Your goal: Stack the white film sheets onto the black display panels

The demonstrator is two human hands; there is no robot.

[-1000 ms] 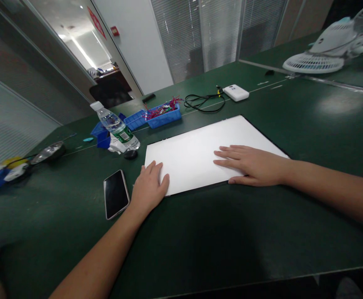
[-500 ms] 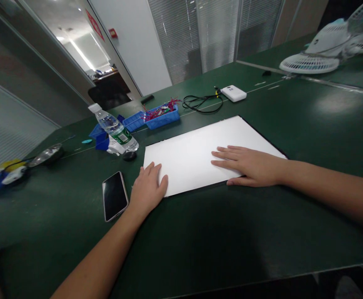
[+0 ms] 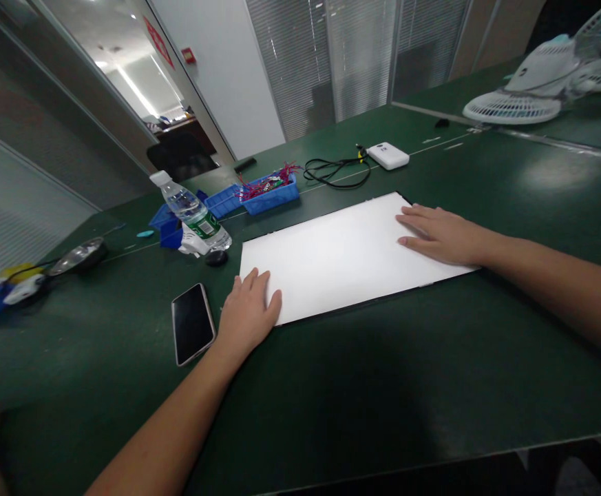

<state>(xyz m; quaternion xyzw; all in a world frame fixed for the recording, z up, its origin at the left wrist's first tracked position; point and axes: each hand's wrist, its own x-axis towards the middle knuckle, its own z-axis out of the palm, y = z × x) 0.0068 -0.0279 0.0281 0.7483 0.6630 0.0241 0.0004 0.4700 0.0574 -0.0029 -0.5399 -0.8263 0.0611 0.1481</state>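
Note:
A large white rectangular panel [image 3: 341, 258] with a thin dark edge lies flat on the green table [image 3: 331, 386]. My left hand [image 3: 247, 313] rests palm down on the panel's near left corner, fingers together and flat. My right hand [image 3: 442, 234] lies flat on the panel's right end, fingers stretched out toward the left. Neither hand holds anything. A black phone [image 3: 192, 332] lies face up just left of my left hand.
A water bottle [image 3: 193, 213] lies tilted beyond the phone, beside blue bins [image 3: 259, 193] with pink-wired parts. A black cable [image 3: 337, 171] and white box [image 3: 387, 155] sit farther back. A white fan [image 3: 542, 83] stands at the far right. Tools lie at the left edge [image 3: 32, 275].
My right hand has slid from the panel's middle near edge to its right end, farther from me. The left hand has stayed on the near left corner.

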